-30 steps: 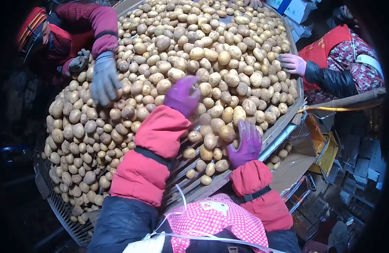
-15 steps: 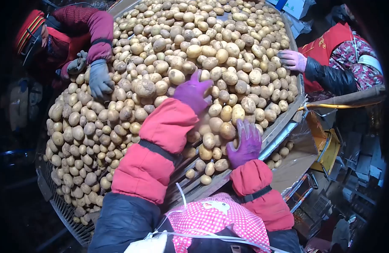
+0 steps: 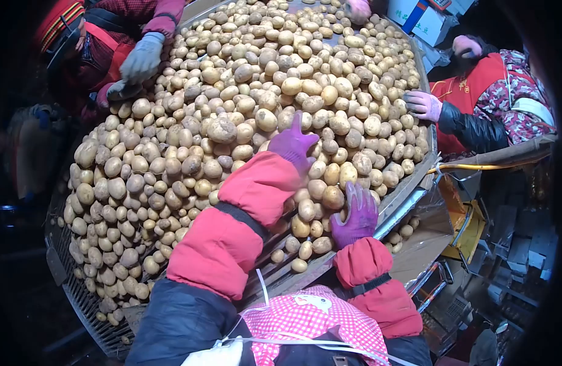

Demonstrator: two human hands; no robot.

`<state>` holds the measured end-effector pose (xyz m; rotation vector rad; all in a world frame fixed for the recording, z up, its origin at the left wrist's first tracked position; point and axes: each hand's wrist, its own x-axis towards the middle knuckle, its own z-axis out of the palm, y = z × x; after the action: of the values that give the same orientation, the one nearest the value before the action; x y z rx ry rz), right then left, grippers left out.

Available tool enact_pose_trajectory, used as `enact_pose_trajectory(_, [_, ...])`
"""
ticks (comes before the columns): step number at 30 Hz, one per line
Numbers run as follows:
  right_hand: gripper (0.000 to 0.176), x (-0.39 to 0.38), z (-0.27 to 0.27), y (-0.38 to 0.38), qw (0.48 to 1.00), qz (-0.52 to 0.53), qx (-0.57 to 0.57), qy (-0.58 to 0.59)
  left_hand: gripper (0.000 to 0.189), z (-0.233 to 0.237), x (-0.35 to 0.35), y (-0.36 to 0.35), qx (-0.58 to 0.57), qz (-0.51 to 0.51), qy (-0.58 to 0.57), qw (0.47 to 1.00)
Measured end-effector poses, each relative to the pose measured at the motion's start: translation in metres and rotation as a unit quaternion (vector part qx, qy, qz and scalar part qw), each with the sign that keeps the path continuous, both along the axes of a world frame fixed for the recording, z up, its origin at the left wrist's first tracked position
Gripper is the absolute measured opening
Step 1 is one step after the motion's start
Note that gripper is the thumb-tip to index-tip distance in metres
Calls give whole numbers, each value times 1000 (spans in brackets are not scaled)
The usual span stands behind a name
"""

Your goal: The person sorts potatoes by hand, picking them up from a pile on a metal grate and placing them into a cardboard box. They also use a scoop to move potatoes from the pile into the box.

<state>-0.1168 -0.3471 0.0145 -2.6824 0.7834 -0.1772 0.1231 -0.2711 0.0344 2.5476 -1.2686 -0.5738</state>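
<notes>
A broad heap of potatoes [image 3: 223, 130] covers the slatted table [image 3: 296, 277] before me. My left hand [image 3: 293, 145], in a purple glove, lies on the middle of the heap with its fingers apart, touching potatoes and gripping none that I can see. Nearer the table's right edge, my right hand [image 3: 357, 218], gloved alike, rests with fingers outstretched against several potatoes. Between and below the two hands, loose potatoes [image 3: 300, 228] lie near the wooden rim.
A co-worker's grey-gloved hand [image 3: 142, 58] is at the upper left. Another person's pink-gloved hand [image 3: 423, 105] rests on the right rim; a further gloved hand [image 3: 357, 10] shows at the top. A cardboard box [image 3: 415, 244] holding potatoes sits below the right edge.
The left co-worker's grey glove has lifted off the potatoes and drawn back. A gloved hand has appeared at the top. My hands stay on the heap, nearly in place, while the view shifts slightly.
</notes>
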Motion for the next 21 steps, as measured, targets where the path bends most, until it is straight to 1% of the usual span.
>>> enact_pose_trajectory(1, [84,-1,-1,0,1000,3,0,-5,56,0,-1,7,-22,-5,6,1000])
enact_pose_trajectory(4, [82,-1,-2,-2,1000,9,-1,-6,58,-43,4,34,-219,33,-12,975])
enact_pose_trajectory(5, [82,-2,0,-3,1000,8,-2,-3,59,-38,6,35,-268,109,114,950])
enact_pose_trajectory(6, [83,-2,3,-2,1000,8,-2,0,60,-33,8,38,-311,183,236,902])
enact_pose_trajectory(7, [83,-1,4,-1,1000,12,-1,3,61,-28,11,43,-346,256,351,831])
enact_pose_trajectory(8, [83,1,3,1,1000,14,-1,1,65,-29,19,45,-445,218,507,705])
enact_pose_trajectory(10, [83,0,3,0,1000,12,-7,2,62,-35,19,34,-410,188,439,777])
enact_pose_trajectory(11, [82,0,3,-2,1000,14,-11,3,60,-30,15,24,-390,171,404,810])
enact_pose_trajectory(12, [82,0,3,-2,1000,16,-13,4,58,-23,14,14,-302,136,383,863])
enact_pose_trajectory(13, [82,0,3,-2,1000,18,-14,6,63,-17,7,2,-224,79,269,933])
enact_pose_trajectory(14, [81,-1,1,-3,1000,19,-11,-11,64,-1,1,-11,-107,15,145,984])
enact_pose_trajectory(15, [80,-2,0,-3,1000,23,-11,-8,66,8,-1,-22,13,-51,14,999])
enact_pose_trajectory(16, [79,-2,0,-4,1000,27,-12,-7,62,6,-1,-29,10,-71,-2,997])
enact_pose_trajectory(18, [75,-2,0,-5,1000,21,-2,-5,61,2,2,-47,49,-98,-29,994])
enact_pose_trajectory(21, [75,-2,1,-5,1000,20,6,-1,61,-8,9,-67,100,-110,-53,987])
